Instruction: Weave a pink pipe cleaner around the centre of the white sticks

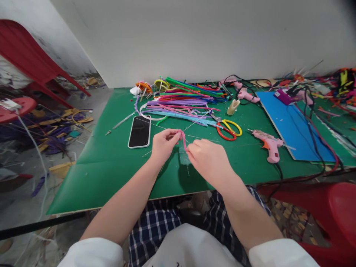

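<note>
Head view. Item: pink pipe cleaner (183, 138), a short fuzzy length, bent into an arch, held just above the green worktop (111, 163) near its front edge, between both hands.

Left hand (164, 142): fingertips pinched together on the left end of the pipe cleaner. Right hand (204, 157): fingers closed on its right, lower end.

Handling, by judgement: very light, soft-piled over a thin wire core; bends readily and keeps its bend; not fragile, not slippery. Best gripped at the ends, close to the bend being formed.

Nearby: phone (139, 131) lying face up, left of the hands; pile of coloured pipe cleaners (183, 102) behind; scissors with yellow and red handles (229, 129); pink glue gun (268, 142); blue board (294, 126).
</note>
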`<state>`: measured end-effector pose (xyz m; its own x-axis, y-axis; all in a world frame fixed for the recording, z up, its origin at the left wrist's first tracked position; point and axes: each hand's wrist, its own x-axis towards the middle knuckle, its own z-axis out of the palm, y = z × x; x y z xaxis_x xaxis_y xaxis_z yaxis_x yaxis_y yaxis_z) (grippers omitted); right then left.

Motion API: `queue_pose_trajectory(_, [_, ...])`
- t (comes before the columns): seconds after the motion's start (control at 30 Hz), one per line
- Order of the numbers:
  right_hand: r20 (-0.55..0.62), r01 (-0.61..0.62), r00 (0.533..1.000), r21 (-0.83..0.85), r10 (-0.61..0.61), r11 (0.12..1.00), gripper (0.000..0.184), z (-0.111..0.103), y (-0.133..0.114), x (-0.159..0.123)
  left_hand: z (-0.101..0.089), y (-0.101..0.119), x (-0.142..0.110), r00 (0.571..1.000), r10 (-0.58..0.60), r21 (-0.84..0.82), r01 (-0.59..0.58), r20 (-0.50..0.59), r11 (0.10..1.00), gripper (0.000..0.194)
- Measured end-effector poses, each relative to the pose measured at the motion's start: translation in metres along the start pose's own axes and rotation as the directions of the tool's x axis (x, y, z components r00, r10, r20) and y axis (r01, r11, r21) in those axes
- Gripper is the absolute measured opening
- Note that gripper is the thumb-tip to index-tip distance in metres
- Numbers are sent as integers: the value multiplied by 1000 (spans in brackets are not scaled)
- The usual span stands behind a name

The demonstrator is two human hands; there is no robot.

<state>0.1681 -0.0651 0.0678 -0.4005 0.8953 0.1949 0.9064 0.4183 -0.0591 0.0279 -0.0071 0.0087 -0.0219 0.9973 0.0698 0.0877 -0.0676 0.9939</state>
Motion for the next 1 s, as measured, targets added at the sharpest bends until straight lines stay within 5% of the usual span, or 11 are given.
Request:
queue_pose_trajectory(0.37, [-22,0,1000,244,5,970,22,24,-16,15,0,3,-3,999,-24,10,24,42,1000,21])
queue_pose_trajectory(0.57, [-56,0,998,392,24,920,20,17,-10,15,-2,7,-1,999,-20,9,19,25,1000,21])
queue_pose_trajectory(0.83, [-165,88,983,20,-83,996,20,-27,26,19,5,8,-7,983,29,185,-64,183,981,21])
queue_pose_trajectory(1.0, [59,8,998,40,-10,999,21,-50,66,40,9,9,-9,949,-54,138,11,310,990,23])
